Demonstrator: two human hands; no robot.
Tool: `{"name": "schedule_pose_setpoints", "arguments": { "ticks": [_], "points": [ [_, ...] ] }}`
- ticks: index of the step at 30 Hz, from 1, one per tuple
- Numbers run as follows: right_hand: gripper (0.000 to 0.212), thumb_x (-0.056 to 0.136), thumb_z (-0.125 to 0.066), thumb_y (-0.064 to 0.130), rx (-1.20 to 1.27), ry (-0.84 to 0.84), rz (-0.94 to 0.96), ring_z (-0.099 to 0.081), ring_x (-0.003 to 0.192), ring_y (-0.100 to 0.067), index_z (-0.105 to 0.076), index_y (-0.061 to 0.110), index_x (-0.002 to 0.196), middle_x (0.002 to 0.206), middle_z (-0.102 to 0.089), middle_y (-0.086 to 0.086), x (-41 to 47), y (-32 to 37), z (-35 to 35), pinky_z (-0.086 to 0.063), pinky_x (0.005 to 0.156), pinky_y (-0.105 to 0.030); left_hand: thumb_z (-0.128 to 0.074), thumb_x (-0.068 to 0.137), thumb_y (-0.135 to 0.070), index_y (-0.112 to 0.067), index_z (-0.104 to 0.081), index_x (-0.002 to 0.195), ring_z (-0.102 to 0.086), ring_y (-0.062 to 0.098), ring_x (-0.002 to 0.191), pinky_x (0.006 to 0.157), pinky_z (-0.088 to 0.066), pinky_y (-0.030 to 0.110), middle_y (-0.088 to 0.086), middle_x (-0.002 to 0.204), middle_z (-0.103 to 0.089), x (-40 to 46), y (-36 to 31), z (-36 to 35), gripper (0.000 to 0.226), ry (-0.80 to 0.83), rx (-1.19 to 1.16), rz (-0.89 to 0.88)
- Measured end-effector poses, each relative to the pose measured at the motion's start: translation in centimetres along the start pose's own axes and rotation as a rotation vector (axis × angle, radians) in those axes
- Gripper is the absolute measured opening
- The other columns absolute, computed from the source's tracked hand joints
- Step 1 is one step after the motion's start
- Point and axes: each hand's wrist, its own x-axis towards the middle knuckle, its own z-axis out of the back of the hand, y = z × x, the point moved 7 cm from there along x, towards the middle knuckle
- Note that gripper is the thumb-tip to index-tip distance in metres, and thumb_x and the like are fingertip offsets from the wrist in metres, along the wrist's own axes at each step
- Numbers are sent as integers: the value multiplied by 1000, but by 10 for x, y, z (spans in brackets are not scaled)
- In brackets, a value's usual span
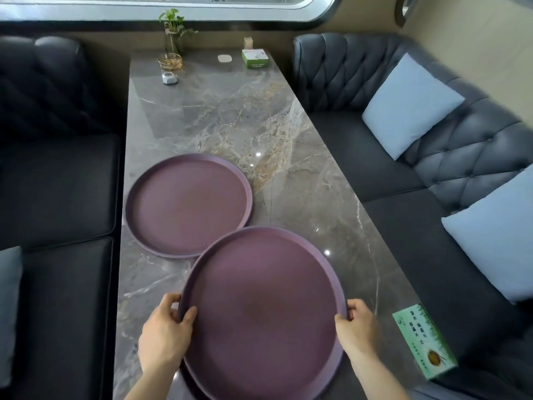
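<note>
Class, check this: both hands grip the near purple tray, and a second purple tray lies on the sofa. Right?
No. The left hand and right hand do grip the near purple tray, but the second purple tray lies on the marble table, as the head view shows.

Round purple tray (261,310), shallow-rimmed, held at the table's (288,168) near end

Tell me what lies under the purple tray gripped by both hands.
Under the held tray, a dark rim peeks out at its lower left, likely another tray, on the marble table. Everything else beneath is covered.
</note>
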Motion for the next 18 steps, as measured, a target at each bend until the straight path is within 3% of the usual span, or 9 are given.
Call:
{"name": "schedule_pose_setpoints", "arguments": {
  "ticks": [3, 9, 12, 18],
  "points": [
    [23, 77, -68, 0, -80, -29, 52, -67, 78, -27, -63, 22, 82, 79, -69, 2, -15, -10, -3, -57, 74, -43, -73, 82, -32, -29, -60, 96, -58, 25, 84, 73, -45, 40, -2, 94, -63, -10, 16, 0, 19, -11, 100, 14],
    [20, 80, -71, 3, -186, -79, 119, -56, 86, -26, -72, 13, 98, 94, -60, -7, -26, -19, -12, -51, 82, -42, -77, 78, -29, -23, -62, 114, -64, 33, 98, 76, -46, 41, 4, 110, -62, -18, 32, -2, 39, -15, 212, 35],
    [17, 81, -70, 2, -199, -72, 112, -55, 85, -25, -73, 13, 94, 93, -59, -5, -25, -20, -14, -52, 82, -43, -79, 76, -27, -21, -63, 119, -64, 34, 100, 80, -50, 44, 5, 113, -62, -19, 32, -6, 46, 7, 245, 27],
    [20, 79, -72, 1, -264, -67, 103, -59, 88, -32, -73, 8, 98, 84, -58, -5, -20, -24, -16, -50, 80, -38, -80, 77, -30, -20, -59, 125, -64, 38, 95, 69, -44, 40, 8, 122, -56, -21, 27, -7, 53, 4, 328, 8]
  ]
}}
